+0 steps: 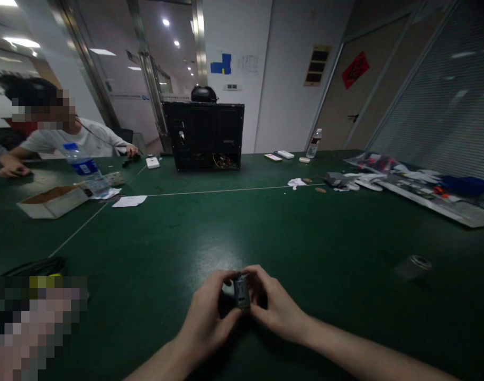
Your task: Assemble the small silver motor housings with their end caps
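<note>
Head view: we see the left hand [205,309] and right hand [279,306] grasping a small dark cylinder [242,293] between them, pinched near both ends, probably for steadiness; right of them lies a can-shaped part [414,268], beyond them a black case [204,135].

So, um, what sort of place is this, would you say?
Probably an office workroom or small workshop: there's a big green table, a black case with exposed wires, and horizontal blinds.

The view is dim, with ceiling lights [21,42] at upper left, pale glare on the table [221,248] and shadow below the fingers [228,320]; edges stretch, and two left patches are pixelated.
</note>
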A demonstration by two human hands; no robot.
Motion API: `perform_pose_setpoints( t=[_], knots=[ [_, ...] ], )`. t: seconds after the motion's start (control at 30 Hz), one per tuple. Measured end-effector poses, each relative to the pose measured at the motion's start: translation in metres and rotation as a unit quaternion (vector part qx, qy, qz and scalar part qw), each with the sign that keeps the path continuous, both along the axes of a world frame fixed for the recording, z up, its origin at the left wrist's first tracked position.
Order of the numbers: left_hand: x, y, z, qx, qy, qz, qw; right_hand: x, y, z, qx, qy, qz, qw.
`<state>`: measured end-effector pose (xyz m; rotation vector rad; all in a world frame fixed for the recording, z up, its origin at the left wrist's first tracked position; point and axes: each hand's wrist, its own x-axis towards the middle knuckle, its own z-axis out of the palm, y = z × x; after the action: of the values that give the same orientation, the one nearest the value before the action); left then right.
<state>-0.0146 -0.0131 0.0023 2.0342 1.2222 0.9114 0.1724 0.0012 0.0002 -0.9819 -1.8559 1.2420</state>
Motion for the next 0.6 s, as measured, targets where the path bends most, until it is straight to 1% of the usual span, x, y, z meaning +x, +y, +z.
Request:
perform_pose_setpoints(
  t=[0.27,0.43,0.6],
  knots=[
    [-0.0018,0.0006,-0.0019,0.001,0.001,0.006,1.0,-0.0004,-0.0011,0.003,-0.007,-0.005,-0.008,1.0],
    [-0.0009,0.0018,-0.0013,-0.002,0.002,0.012,1.0,-0.0006,-0.0011,0.0015,0.005,-0.013,-0.01,1.0],
    [-0.0004,0.0032,-0.0026,-0.001,-0.002,0.008,1.0,-0.0003,-0.002,0.0052,0.018,-0.018,-0.015,1.0]
  ],
)
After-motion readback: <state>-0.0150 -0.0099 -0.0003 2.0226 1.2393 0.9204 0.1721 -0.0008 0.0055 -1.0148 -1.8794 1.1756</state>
